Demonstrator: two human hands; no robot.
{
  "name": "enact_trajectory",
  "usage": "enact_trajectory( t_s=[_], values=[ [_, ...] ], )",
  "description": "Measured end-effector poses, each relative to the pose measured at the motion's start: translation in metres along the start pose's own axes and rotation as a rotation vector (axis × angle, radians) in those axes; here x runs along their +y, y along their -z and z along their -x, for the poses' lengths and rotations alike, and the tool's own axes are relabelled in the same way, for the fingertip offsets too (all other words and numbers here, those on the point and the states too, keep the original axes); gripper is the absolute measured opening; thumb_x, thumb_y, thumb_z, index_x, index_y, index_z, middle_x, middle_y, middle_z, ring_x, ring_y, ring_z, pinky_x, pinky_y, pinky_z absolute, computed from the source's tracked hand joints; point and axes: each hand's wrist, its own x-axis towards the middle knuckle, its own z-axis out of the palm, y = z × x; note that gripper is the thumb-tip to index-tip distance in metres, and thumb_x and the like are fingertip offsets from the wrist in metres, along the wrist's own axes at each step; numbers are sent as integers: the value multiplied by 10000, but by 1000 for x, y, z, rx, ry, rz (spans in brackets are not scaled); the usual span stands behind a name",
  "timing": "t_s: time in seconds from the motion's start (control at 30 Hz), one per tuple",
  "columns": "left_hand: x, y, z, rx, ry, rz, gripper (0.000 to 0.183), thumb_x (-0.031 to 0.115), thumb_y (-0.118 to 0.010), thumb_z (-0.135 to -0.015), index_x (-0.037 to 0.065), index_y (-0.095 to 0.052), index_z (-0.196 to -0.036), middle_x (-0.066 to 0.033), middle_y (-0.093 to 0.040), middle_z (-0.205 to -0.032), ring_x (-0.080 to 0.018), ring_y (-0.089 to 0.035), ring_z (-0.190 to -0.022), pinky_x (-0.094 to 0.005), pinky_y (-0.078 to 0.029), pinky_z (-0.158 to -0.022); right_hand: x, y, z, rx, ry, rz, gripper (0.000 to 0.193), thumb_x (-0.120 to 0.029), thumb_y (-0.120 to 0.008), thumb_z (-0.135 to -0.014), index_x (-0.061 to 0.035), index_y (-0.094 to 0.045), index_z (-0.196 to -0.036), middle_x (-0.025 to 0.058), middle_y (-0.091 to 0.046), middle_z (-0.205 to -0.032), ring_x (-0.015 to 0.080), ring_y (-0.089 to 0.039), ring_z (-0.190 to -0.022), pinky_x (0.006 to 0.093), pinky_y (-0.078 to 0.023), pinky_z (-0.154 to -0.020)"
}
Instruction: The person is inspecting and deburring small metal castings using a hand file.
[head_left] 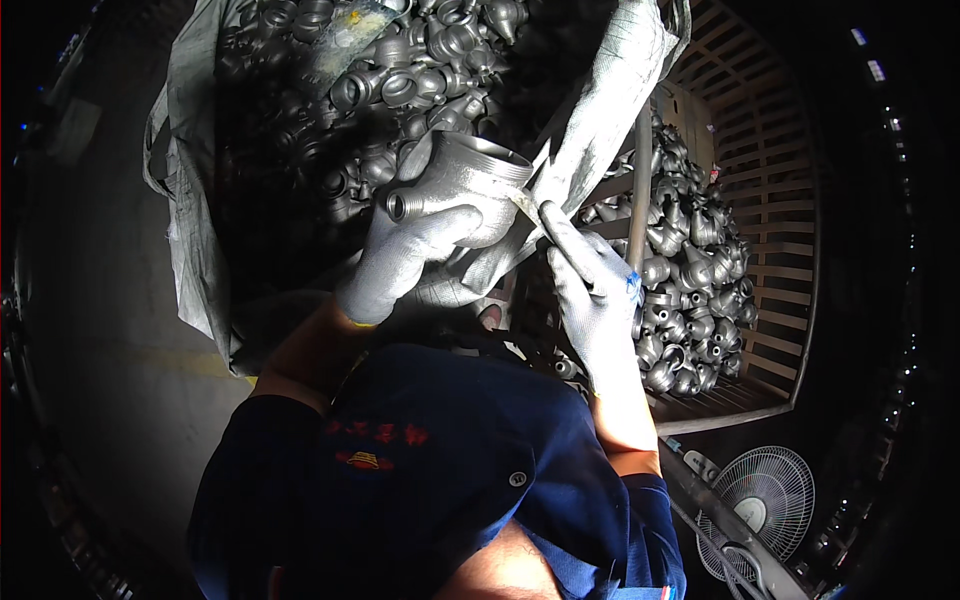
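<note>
Where the white sack (pixel 185 210) gapes at 11 o'clock: grey metal fittings (pixel 460 40) lie heaped inside, its raised sides seemingly there to hold the pile together.
Slatted crate (pixel 785 318) at 3 o'clock: another heap of fittings (pixel 700 270) fills it, probably placed beside me for easy reach.
Fan (pixel 757 515) at 4 o'clock: it stands well apart from my hands, perhaps for cooling air.
Threaded piece (pixel 470 180) at 12 o'clock: I hold it up by the sack's near edge, wide mouth tilted toward 1 o'clock, likely to bare its rim.
My left hand (pixel 415 245): curled firmly around its underside, thumb across the body, I judge to steady it.
My right hand (pixel 600 310): nearly closed, fingertips pinching, apparently for fine control.
Thin strip (pixel 528 207): pale, between those fingertips and against the piece; its kind I cannot tell.
</note>
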Motion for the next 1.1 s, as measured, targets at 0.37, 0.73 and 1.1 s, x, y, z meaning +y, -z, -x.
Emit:
enact_trajectory(
  t_s=[0.37, 0.73, 1.1],
  values=[
    [-1, -7, -4, 27, -116, 42, 416, -29, -627, -790, -30, -545, -1198, -107, -637, -1045, -173, -642, -910, -321, -561, -771, 5, -1, -1, -36, 62, 254, 324, 23, -599, -833, -52, -652, -1144, 136, -661, -887, 241, -634, -735, 316, -507, -663],
    [-3, -4, -4, 76, 50, -26, 624, 26, -705, -747, 16, -449, -1315, -39, -638, -950, -48, -580, -756, -199, -473, -604, 2, 1, -2, 3, 2, 69, 285, 44, -577, -842, -1, -664, -1109, 142, -692, -1063, 212, -655, -791, 297, -510, -730],
    [-7, -8, -10, 136, -96, -77, 705, 37, -743, -711, 29, -427, -1341, -56, -626, -1015, -92, -607, -823, -229, -510, -657, 9, -10, 1, -53, -27, 161, 304, -14, -581, -872, -26, -642, -1170, 139, -685, -950, 203, -640, -760, 283, -493, -710]
  ],
)
